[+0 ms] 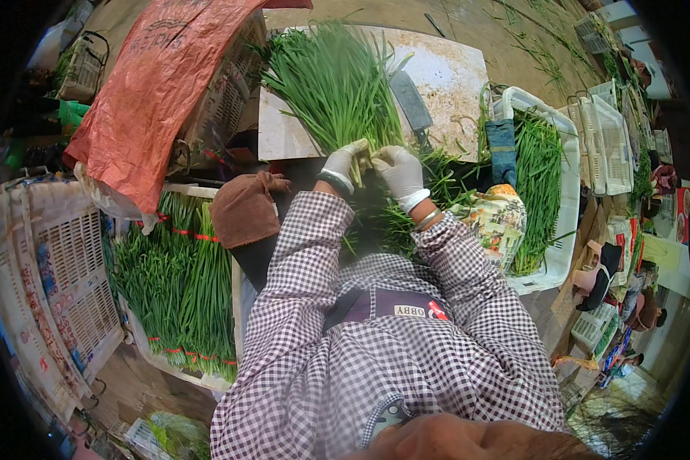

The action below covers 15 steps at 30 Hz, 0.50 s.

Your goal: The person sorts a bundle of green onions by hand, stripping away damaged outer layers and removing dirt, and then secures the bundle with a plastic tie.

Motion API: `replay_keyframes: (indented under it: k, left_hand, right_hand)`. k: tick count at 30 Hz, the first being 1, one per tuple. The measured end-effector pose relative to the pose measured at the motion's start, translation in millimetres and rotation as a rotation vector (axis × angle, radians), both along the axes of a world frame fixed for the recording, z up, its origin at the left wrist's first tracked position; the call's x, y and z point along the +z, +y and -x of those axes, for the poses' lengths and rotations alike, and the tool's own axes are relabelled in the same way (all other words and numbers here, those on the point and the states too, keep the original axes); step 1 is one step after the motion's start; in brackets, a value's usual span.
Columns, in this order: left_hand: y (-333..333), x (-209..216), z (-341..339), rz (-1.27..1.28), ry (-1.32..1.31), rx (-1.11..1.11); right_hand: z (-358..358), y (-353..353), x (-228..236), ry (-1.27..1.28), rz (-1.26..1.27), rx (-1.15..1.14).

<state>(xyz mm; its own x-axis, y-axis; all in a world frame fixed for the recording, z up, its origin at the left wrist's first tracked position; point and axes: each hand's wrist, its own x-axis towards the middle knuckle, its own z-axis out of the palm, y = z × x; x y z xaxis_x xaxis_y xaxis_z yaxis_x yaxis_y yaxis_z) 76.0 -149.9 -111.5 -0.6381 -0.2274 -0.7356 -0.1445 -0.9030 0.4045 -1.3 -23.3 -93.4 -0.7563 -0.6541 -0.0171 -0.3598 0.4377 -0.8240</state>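
A large heap of green garlic chives point(330, 80) lies on a white board point(460, 73), its pale stem ends toward me at the near edge. My left hand point(345, 165), in a white glove, is closed with its fingertips pinching stem ends. Beside it my right hand point(401, 176), also gloved, is closed on stems at the same spot; its fingertips nearly meet the left ones. A wide grey cleaver-like blade point(412, 100) lies on the board, right of the heap. Loose green leaves point(445, 180) hang below the board beside my right hand.
At left a crate holds chive bundles point(180, 276) tied with red bands, with a red woven sack point(161, 84) behind. A brown cloth cover point(245, 211) is near my left arm. At right stands a white crate point(567, 176) of loose greens, with a patterned cloth point(494, 226) beside it.
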Motion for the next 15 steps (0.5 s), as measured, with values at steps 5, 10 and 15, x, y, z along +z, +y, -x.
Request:
replay_keyframes:
  k: [5, 10, 15]
  left_hand:
    - [-0.1, 8.0, -2.2, 0.010, 0.030, 0.014]
    - [-1.9, -8.6, -1.5, 0.029, 0.083, 0.000]
    - [-1.5, -27.8, -0.9, 0.060, 0.096, -0.001]
  right_hand:
    - [7.7, -0.5, -1.4, 0.057, -0.089, 0.016]
    - [6.1, -8.9, 2.1, 0.139, -0.089, 0.016]
    - [11.2, -16.1, 3.4, 0.281, -0.152, -0.001]
